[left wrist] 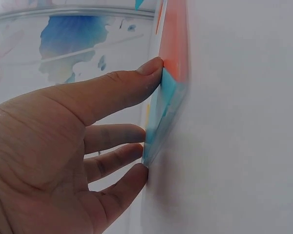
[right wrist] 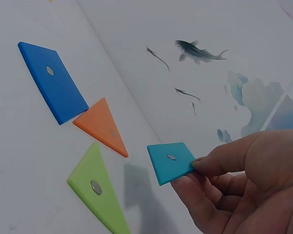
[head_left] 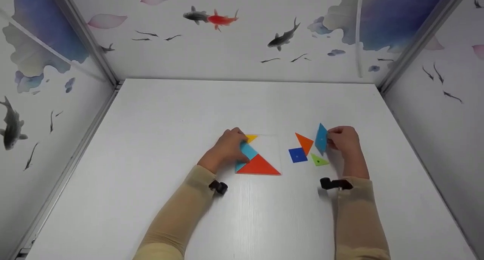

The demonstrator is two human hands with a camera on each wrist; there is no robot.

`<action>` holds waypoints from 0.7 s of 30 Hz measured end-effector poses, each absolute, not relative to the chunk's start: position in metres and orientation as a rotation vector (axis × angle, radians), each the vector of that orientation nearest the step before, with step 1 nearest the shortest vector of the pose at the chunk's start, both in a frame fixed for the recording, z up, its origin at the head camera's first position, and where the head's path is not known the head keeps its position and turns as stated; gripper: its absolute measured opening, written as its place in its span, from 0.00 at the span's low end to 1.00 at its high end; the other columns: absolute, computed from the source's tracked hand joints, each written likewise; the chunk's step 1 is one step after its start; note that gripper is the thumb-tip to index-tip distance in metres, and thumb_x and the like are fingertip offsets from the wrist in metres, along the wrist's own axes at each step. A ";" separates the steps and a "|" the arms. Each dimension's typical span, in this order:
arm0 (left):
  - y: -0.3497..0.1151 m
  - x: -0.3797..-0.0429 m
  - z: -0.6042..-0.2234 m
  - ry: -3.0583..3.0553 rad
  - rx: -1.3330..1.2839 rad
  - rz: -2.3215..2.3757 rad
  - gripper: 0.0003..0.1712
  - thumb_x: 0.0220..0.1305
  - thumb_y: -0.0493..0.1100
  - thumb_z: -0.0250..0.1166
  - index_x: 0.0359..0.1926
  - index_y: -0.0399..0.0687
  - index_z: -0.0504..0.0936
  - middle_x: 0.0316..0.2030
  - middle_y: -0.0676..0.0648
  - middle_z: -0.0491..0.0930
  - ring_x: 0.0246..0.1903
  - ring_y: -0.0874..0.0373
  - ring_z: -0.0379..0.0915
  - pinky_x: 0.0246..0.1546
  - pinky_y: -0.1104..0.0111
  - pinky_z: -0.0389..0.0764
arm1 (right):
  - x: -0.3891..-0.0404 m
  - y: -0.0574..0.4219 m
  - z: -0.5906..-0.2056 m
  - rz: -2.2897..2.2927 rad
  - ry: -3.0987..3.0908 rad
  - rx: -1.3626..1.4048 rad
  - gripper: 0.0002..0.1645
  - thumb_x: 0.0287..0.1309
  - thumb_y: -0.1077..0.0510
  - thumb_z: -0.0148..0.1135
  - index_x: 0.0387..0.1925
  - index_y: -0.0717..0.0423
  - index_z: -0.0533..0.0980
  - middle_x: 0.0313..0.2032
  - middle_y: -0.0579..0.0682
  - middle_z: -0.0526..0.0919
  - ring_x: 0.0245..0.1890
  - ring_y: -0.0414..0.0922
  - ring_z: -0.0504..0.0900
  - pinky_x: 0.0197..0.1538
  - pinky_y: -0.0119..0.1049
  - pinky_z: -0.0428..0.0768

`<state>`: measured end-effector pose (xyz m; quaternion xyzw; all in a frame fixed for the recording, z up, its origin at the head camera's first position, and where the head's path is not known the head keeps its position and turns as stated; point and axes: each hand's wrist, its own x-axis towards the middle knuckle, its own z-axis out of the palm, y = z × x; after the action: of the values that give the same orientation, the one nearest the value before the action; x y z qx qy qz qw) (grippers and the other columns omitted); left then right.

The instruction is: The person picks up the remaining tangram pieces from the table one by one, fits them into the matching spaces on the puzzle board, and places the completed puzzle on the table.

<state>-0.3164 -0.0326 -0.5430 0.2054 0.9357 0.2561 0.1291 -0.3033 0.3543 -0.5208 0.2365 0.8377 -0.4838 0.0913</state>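
My left hand (head_left: 226, 148) rests over the left side of a clear square tray (head_left: 270, 143), and its fingertips (left wrist: 136, 134) and thumb press on the pieces and edge there. In the tray lie a red triangle (head_left: 259, 166), a light blue piece (head_left: 249, 151) partly hidden by the hand, and a yellow piece (head_left: 252, 138). Between thumb and fingers, my right hand (head_left: 345, 139) pinches a light blue four-sided tangram piece (right wrist: 168, 165) with a small metal dot. The head view has that tangram piece tilted up on edge above the table.
Right of the tray lie an orange triangle (head_left: 304, 142), a dark blue square (head_left: 297, 155) and a light green triangle (head_left: 318, 160). Orange and dark blue meet at a corner. White table (head_left: 181, 108) surrounds them, bounded by walls with painted fish (head_left: 283, 35).
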 end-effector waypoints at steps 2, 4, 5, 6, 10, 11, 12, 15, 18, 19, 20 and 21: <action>-0.034 -0.317 -0.543 2.723 0.607 0.744 0.39 0.55 0.50 0.82 0.68 0.46 0.82 0.64 0.48 0.75 0.63 0.49 0.68 0.64 0.60 0.81 | -0.304 0.351 -0.521 -1.472 2.487 0.702 0.25 0.79 0.55 0.55 0.71 0.60 0.73 0.65 0.61 0.75 0.52 0.50 0.81 0.48 0.27 0.85; -0.035 -0.318 -0.543 2.724 0.622 0.753 0.38 0.55 0.50 0.82 0.67 0.46 0.83 0.64 0.47 0.75 0.63 0.48 0.68 0.63 0.60 0.81 | -0.305 0.349 -0.522 -1.512 2.498 0.696 0.24 0.78 0.56 0.56 0.69 0.61 0.74 0.62 0.60 0.76 0.48 0.48 0.82 0.47 0.26 0.85; -0.035 -0.318 -0.543 2.725 0.627 0.754 0.38 0.55 0.50 0.82 0.67 0.46 0.83 0.64 0.47 0.75 0.63 0.48 0.68 0.63 0.59 0.81 | -0.305 0.347 -0.521 -1.534 2.502 0.690 0.24 0.78 0.56 0.57 0.68 0.61 0.74 0.61 0.60 0.77 0.47 0.47 0.83 0.46 0.26 0.86; -0.036 -0.318 -0.543 2.726 0.629 0.754 0.38 0.55 0.50 0.82 0.66 0.46 0.83 0.64 0.47 0.75 0.62 0.48 0.68 0.62 0.59 0.81 | -0.305 0.346 -0.521 -1.554 2.504 0.683 0.23 0.78 0.57 0.57 0.68 0.61 0.74 0.60 0.59 0.77 0.45 0.47 0.83 0.46 0.25 0.86; -0.037 -0.317 -0.543 2.719 0.616 0.747 0.38 0.55 0.50 0.82 0.67 0.46 0.83 0.65 0.47 0.74 0.63 0.48 0.67 0.62 0.59 0.81 | -0.307 0.339 -0.520 -1.596 2.494 0.674 0.22 0.78 0.56 0.58 0.67 0.60 0.75 0.58 0.58 0.77 0.46 0.47 0.83 0.45 0.24 0.86; -0.037 -0.317 -0.543 2.716 0.610 0.745 0.39 0.55 0.50 0.82 0.67 0.46 0.82 0.65 0.47 0.74 0.63 0.48 0.67 0.63 0.60 0.81 | -0.307 0.337 -0.520 -1.599 2.488 0.674 0.22 0.78 0.56 0.58 0.67 0.60 0.75 0.58 0.58 0.77 0.47 0.48 0.82 0.46 0.24 0.86; -0.037 -0.317 -0.543 2.715 0.602 0.741 0.39 0.56 0.50 0.82 0.67 0.46 0.82 0.65 0.47 0.74 0.63 0.49 0.67 0.63 0.60 0.82 | -0.307 0.336 -0.521 -1.601 2.482 0.674 0.22 0.78 0.56 0.58 0.67 0.59 0.75 0.58 0.58 0.77 0.48 0.48 0.82 0.46 0.24 0.85; -0.036 -0.316 -0.542 2.716 0.580 0.726 0.40 0.56 0.51 0.82 0.68 0.46 0.82 0.66 0.47 0.74 0.64 0.49 0.68 0.63 0.61 0.82 | -0.309 0.334 -0.524 -1.604 2.476 0.664 0.23 0.78 0.55 0.58 0.68 0.59 0.74 0.59 0.59 0.77 0.50 0.50 0.82 0.47 0.24 0.85; -0.034 -0.315 -0.542 2.719 0.562 0.711 0.39 0.56 0.50 0.82 0.68 0.47 0.82 0.66 0.48 0.74 0.64 0.49 0.67 0.64 0.61 0.82 | -0.310 0.334 -0.527 -1.603 2.480 0.654 0.23 0.78 0.54 0.59 0.68 0.58 0.74 0.59 0.59 0.77 0.51 0.50 0.82 0.48 0.24 0.86; -0.034 -0.315 -0.541 2.716 0.560 0.711 0.39 0.56 0.50 0.82 0.68 0.47 0.82 0.66 0.48 0.74 0.65 0.49 0.67 0.64 0.61 0.81 | -0.310 0.333 -0.527 -1.603 2.480 0.652 0.23 0.78 0.54 0.59 0.68 0.58 0.74 0.59 0.59 0.77 0.51 0.50 0.83 0.48 0.24 0.86; -0.034 -0.316 -0.540 2.716 0.562 0.710 0.39 0.56 0.50 0.82 0.68 0.47 0.82 0.66 0.48 0.73 0.65 0.49 0.67 0.64 0.61 0.81 | -0.311 0.333 -0.527 -1.604 2.478 0.651 0.23 0.78 0.53 0.59 0.68 0.58 0.74 0.59 0.59 0.77 0.51 0.50 0.83 0.48 0.25 0.86; -0.035 -0.316 -0.540 2.716 0.565 0.710 0.39 0.56 0.50 0.82 0.68 0.47 0.82 0.66 0.47 0.73 0.65 0.49 0.67 0.64 0.61 0.82 | -0.312 0.332 -0.526 -1.609 2.477 0.650 0.23 0.78 0.54 0.59 0.67 0.58 0.74 0.59 0.58 0.77 0.51 0.50 0.83 0.48 0.25 0.86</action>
<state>-0.3158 -0.0345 -0.5398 0.1955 0.9393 0.2454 0.1388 -0.3115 0.3316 -0.5264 0.2146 0.8177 -0.5309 0.0585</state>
